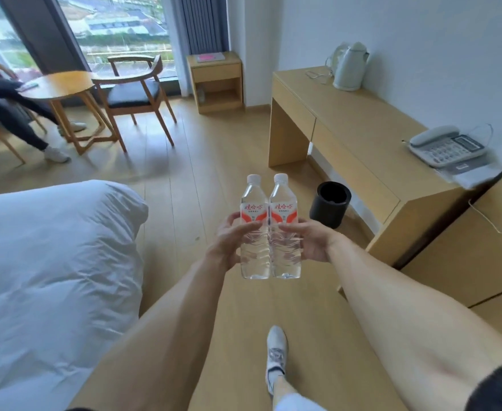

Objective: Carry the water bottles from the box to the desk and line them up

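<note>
Two clear water bottles with white caps and red-and-white labels stand upright side by side in mid-air, touching each other. My left hand (231,239) grips the left bottle (253,203) around its middle. My right hand (308,239) grips the right bottle (283,203) the same way. Both are held out in front of me over the wooden floor. The light wooden desk (359,134) runs along the wall to the right of the bottles. No box is in view.
On the desk stand a white kettle (349,66) at the far end and a grey telephone (446,146) nearer me. A black bin (330,204) sits on the floor by the desk. A white bed (51,277) fills the left; a chair (137,96), a round table and a seated person lie beyond.
</note>
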Available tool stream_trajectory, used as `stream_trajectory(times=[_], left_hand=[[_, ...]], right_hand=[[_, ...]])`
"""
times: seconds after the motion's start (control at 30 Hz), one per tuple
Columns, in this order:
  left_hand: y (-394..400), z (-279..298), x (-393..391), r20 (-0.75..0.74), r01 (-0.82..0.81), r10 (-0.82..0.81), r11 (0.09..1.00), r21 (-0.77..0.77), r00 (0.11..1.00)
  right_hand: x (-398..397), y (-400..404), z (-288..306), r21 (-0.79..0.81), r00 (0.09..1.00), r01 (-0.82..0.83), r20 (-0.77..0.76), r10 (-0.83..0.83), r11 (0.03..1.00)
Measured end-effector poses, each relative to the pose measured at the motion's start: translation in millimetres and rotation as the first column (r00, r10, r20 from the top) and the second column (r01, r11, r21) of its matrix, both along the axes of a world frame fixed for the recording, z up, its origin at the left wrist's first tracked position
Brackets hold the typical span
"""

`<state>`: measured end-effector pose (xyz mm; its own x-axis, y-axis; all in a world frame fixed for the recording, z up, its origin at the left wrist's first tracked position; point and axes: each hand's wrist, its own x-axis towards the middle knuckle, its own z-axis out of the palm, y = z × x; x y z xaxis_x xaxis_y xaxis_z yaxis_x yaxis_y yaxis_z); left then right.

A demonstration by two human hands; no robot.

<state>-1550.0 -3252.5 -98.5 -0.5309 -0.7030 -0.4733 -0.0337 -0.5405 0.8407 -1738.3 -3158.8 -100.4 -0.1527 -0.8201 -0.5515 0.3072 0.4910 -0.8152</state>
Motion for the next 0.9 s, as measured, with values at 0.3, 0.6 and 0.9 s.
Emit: stream_trajectory(times=[0.3, 0.6, 0.9], left_hand=[[-144, 9, -89, 0.057, -0.04, 0.042, 0.999, -0.033, 0.997], [-255, 21, -179, 0.04, -0.054, 0.056, 0.998, -0.04, 0.998], [-363, 8, -277, -0.01, 0.089, -0.089, 0.995, -0.048, 0.996]], right_hand=[[-95, -157, -3, -0.013, 0.995, -0.096, 0.036, 0.097, 0.995], [-182, -265, 14, -0.032, 0.997, -0.065, 0.046, 0.066, 0.997], [-264, -348, 2, -0.063, 0.998, 0.057, 0.032, -0.055, 0.996]])
